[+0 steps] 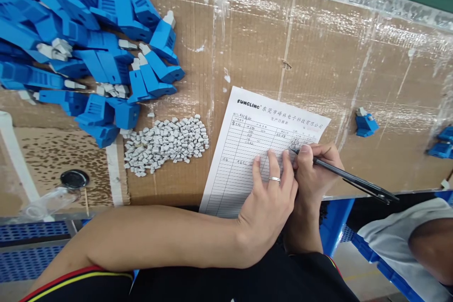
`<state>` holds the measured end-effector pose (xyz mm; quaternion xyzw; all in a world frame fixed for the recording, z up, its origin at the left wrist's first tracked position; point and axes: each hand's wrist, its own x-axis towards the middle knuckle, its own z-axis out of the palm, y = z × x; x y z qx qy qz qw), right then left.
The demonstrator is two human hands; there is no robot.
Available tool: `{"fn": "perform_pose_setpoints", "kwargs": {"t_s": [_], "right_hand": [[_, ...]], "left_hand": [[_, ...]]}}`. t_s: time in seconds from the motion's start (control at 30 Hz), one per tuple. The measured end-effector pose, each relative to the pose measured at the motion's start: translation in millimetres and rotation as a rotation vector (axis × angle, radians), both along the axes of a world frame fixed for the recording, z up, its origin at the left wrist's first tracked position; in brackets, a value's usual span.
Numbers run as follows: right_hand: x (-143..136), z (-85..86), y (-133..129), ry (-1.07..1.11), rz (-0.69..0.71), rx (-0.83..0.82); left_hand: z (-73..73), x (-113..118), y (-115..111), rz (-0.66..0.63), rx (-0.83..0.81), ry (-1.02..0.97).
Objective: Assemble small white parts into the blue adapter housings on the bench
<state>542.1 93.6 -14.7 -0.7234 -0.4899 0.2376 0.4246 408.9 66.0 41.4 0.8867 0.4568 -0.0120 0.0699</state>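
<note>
A printed form (pixel 226 170) with handwritten entries lies tilted on the cardboard-covered table. Flat on its right part rests my left hand (pixel 271 193), fingers spread, a ring on one finger. Beside it, my right hand (pixel 316 170) is closed around a black pen (pixel 354 181), whose tip end is at the sheet's upper right columns. To the left of the form is a pile of small light-grey pieces (pixel 168 144). Many blue plastic parts with grey pieces (pixel 102 63) are heaped at the upper left.
A clear bottle (pixel 49 203) with a black cap (pixel 74 179) lies at the lower left. Single blue parts (pixel 366 124) sit on the right of the table (pixel 318 75). Another person in a grey top (pixel 392 233) is at the lower right.
</note>
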Motion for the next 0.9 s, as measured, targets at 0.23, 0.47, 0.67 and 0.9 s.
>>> {"fn": "perform_pose_setpoints", "kwargs": {"t_s": [0.23,0.47,0.67,0.9], "right_hand": [[-1.7,2.7,0.9,-0.051,-0.010,-0.003],[-1.0,3.0,0.8,-0.076,-0.002,0.001],[0.5,1.7,-0.2,0.009,0.011,-0.018],[-1.3,2.5,0.1,-0.034,-0.028,-0.038]], "left_hand": [[-0.5,0.0,0.0,-0.002,0.001,0.002],[0.2,-0.5,0.1,0.001,-0.002,0.003],[0.0,-0.6,-1.2,-0.007,-0.012,0.002],[0.8,-1.0,0.1,-0.012,-0.029,-0.001]]}}
